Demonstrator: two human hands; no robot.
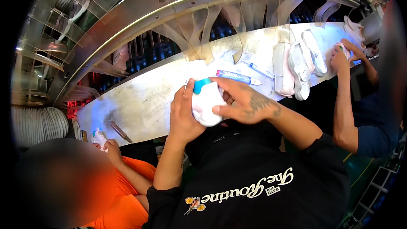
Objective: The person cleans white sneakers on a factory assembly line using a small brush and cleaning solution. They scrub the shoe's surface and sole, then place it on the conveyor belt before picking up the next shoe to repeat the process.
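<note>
A white shoe (207, 106) with a teal patch at its top is held in front of my chest, just over the near edge of the worktable (148, 110). My left hand (185, 112) is wrapped along its left side, fingers pointing up. From the right, my right hand (246, 101) grips it, thumb across the front and fingers partly hidden behind. The shoe's far side is out of sight. Just beyond my right hand lie a blue-and-white tube (234, 76) with a pink end and a slim clear-and-blue pen-like stick (259, 70).
Several pale shoes (299, 70) lie right of the tube. A brown-handled tool (121, 132) rests at left. Clear plastic strips (207, 34) hang from a metal frame (178, 2) along the far side. Co-workers flank me: an orange sleeve (140, 167) left, a navy sleeve (375, 133) right.
</note>
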